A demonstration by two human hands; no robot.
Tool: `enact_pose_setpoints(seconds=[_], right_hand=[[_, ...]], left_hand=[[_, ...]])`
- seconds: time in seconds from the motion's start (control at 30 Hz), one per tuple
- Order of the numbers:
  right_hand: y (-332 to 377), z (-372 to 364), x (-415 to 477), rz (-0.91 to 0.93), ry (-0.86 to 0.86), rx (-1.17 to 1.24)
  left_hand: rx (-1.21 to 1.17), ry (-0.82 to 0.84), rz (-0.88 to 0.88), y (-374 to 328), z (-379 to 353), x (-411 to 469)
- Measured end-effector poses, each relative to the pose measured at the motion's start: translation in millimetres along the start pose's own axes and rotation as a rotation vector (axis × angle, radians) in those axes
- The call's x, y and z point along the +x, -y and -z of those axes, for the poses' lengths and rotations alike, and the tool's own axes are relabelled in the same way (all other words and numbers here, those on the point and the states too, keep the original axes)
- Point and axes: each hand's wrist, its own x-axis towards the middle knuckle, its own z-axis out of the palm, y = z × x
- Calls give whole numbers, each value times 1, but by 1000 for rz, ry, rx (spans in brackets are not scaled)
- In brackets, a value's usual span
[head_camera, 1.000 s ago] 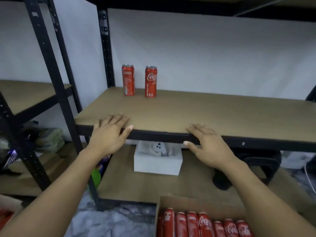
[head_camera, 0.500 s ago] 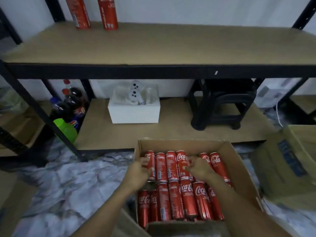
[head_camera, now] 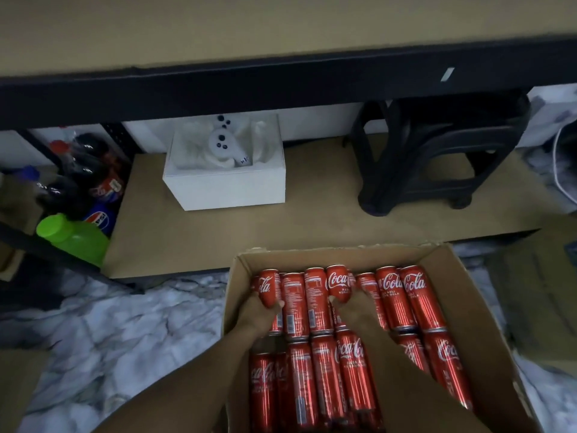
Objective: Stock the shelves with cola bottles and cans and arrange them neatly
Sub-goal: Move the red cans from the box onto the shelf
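**Both hands on cans in the carton**

An open brown cardboard carton [head_camera: 453, 257] sits on the grey-white marbled floor [head_camera: 125, 323], just in front of the low tan shelf board [head_camera: 312, 220]. It is packed with slim red cola cans [head_camera: 395, 303] lying on their sides in two rows, white script facing up on many of them.

The left hand [head_camera: 257, 318] reaches into the far row and grips the leftmost red can [head_camera: 269, 287], its fingers and thumb curled round the lower end; this can sits raised above its neighbours. The right hand [head_camera: 354, 309] grips another red can [head_camera: 337, 282] near the middle of the same row, and this one is also tilted up out of the row.

On the low shelf board stands a white cardboard box [head_camera: 224, 189] holding a white handheld controller [head_camera: 223, 145] with dark buttons. To its right is a black plastic stool [head_camera: 437, 151]. At the left edge of the rack, dark cola bottles with red caps [head_camera: 90, 170] crowd together, with a bright green plastic bottle [head_camera: 73, 237] lying in front of them.

Across the top runs the upper tan shelf [head_camera: 281, 32] with its black metal front rail [head_camera: 218, 89]. A dull olive-brown carton [head_camera: 537, 292] stands to the right of the open one.
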Motion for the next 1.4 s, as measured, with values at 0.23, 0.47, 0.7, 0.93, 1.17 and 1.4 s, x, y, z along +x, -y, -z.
enact_pose_setpoints(seconds=[0.23,0.47,0.7,0.93,1.17,1.4], right_hand=[[1,3,-6,-46,-41,75],[21,9,-47,131,-153,135],[70,33,-124,463,-277,217],[140,80,-215,781,-365,276],[242,141,-300,1112,-455,333],[343,170,-306,1173,-560,297]], left_hand=[[90,30,-18,2,-2,-5],[-47,-12,-215,-7,14,-52],[-344,-111,-430,-20,50,-109],[-448,-249,-568,-27,117,-159],[-465,-367,-608,-21,179,-185],[-473,-475,-605,-11,217,-203]])
